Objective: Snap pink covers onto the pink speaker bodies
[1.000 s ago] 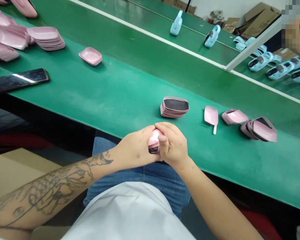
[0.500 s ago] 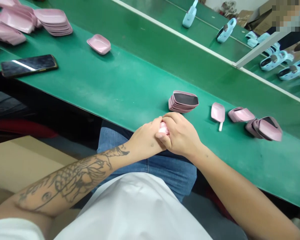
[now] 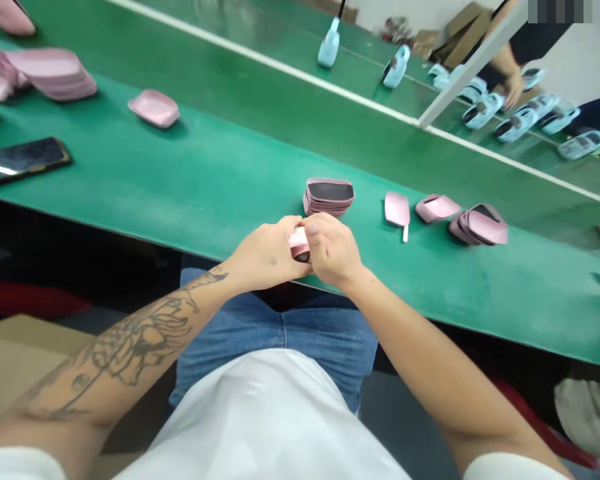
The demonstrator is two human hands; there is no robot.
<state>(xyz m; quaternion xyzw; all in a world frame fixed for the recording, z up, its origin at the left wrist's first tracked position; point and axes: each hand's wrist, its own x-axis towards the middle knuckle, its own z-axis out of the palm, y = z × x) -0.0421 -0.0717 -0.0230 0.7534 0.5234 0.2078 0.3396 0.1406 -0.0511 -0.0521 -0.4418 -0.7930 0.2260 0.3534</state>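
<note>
A smooth green tabletop [image 3: 220,193] runs across the view, carrying a squat stack of pink moulded shells [image 3: 329,197] with dark matte insides. Over the tabletop's near edge, the left hand [image 3: 265,257] and right hand [image 3: 331,252] meet, their fingers [image 3: 314,230] curled closed around a small pink piece [image 3: 299,243] with a dark end; a flat pink paddle-shaped piece [image 3: 397,210] lies right of the stack

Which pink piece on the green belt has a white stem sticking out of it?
The flat pink paddle-shaped piece lying just right of the dark-lined pink stack; no other pink piece there shows a white stem.
</note>
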